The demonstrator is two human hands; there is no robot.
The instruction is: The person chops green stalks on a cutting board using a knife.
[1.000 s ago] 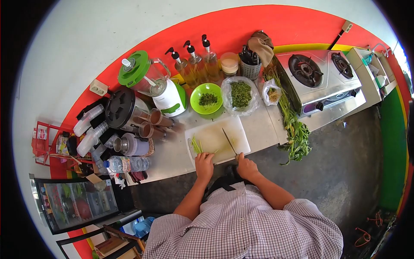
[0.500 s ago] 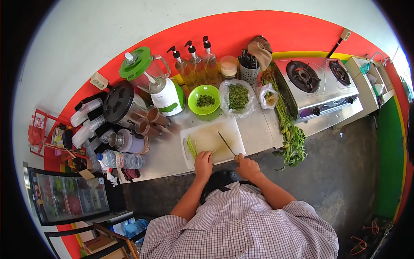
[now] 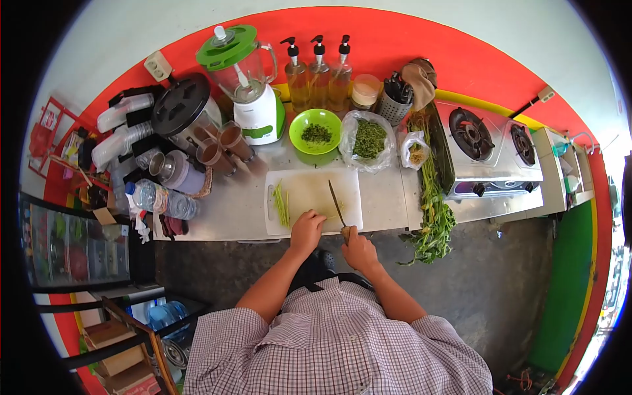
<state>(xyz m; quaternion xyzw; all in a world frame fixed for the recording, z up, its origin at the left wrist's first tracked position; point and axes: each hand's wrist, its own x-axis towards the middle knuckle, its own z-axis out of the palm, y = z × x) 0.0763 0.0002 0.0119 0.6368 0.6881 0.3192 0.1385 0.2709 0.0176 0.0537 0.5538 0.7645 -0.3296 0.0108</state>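
A white cutting board lies near the counter's front edge. Green stalks rest on its left side. My right hand is wrapped round the handle of a knife, whose blade points away from me over the board. At the board's front edge, left of the knife, my left hand has its fingers curled together; what they hold, if anything, is too small to tell. Behind the board stand a green bowl with chopped greens and a plastic bag of chopped greens.
A blender, pump bottles and a utensil holder line the back. Leafy stalks hang over the front edge beside the gas stove. Cups and a water bottle stand at left.
The whole view has shifted and turned, so the board now appears straighter and further left. Both hands remain near its front edge, with the knife still in my right hand.
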